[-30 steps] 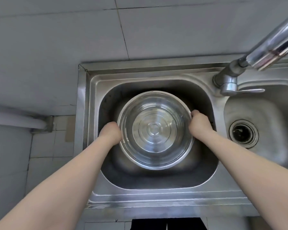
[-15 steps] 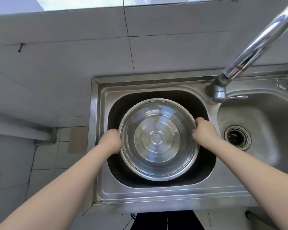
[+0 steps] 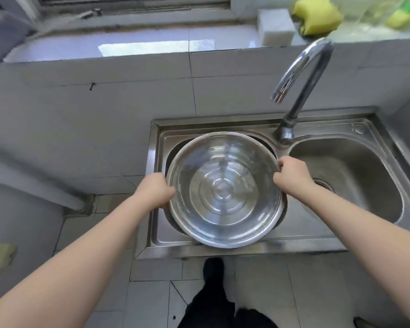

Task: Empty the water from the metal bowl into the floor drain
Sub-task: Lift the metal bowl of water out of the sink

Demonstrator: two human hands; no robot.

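- Stainless steel double sink [image 3: 265, 245] set in a corner w/ grey tiled walls; two basins, drain in the right one.
- Curved chrome tap [image 3: 301, 74] rises at the divider btwn basins, spout turned toward the camera.
- Tiled window ledge [image 3: 140, 46] above; white block and yellow sponge [image 3: 317, 16] on it at right.
- Pale tiled floor [image 3: 152, 299] below; grey pipe [image 3: 33, 185] meets it at left; dark trouser legs and a shoe in front of the sink.
- Round shiny metal bowl [image 3: 224, 189] is over the left basin, covering most of it; near rim overlaps the sink's front edge.
- Bowl mouth faces up, roughly level; round, so no long axis. Clear water inside, ringed bottom visible.
- Left hand [image 3: 155, 190]: grip closed on left rim.
- Right hand [image 3: 291, 176]: grip closed on right rim, fingers curled over the edge.
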